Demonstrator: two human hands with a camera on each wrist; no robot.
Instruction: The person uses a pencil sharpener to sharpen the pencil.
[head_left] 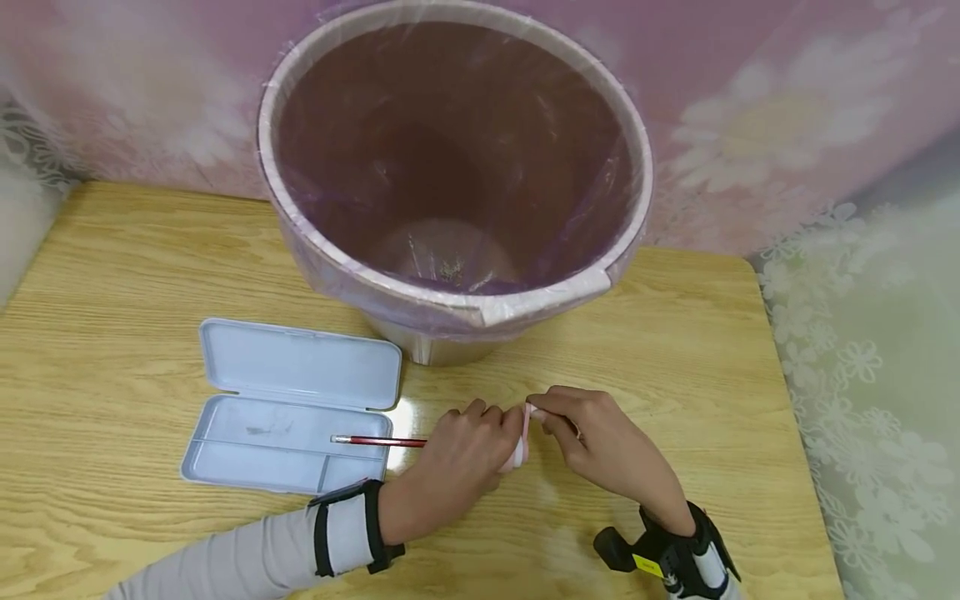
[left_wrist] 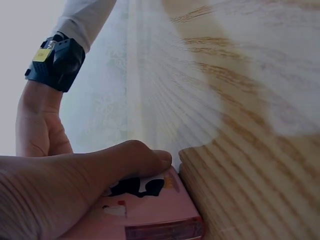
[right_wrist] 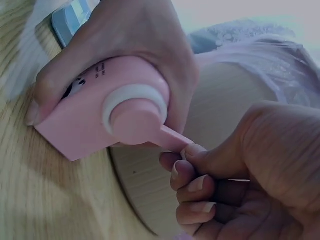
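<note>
My left hand (head_left: 457,458) grips a pink pencil sharpener (right_wrist: 92,112) with a cartoon print, its thumb (left_wrist: 132,155) lying across the printed face. Mostly covered by that hand in the head view, the sharpener shows only its crank end. Between thumb and fingertips, my right hand (head_left: 600,429) pinches the end of the pink crank handle (right_wrist: 172,139). A red pencil (head_left: 390,442) with a pale end runs out from beneath the left hand toward the left, over the pencil case. Its other end is hidden behind the hand.
A pale blue pencil case (head_left: 258,450) lies unfolded on the wooden table (head_left: 90,358), left of the hands. Behind them stands a large bin (head_left: 438,350) lined with thin purple plastic, bits at its bottom. A flowered pink backdrop (head_left: 750,108) hangs behind.
</note>
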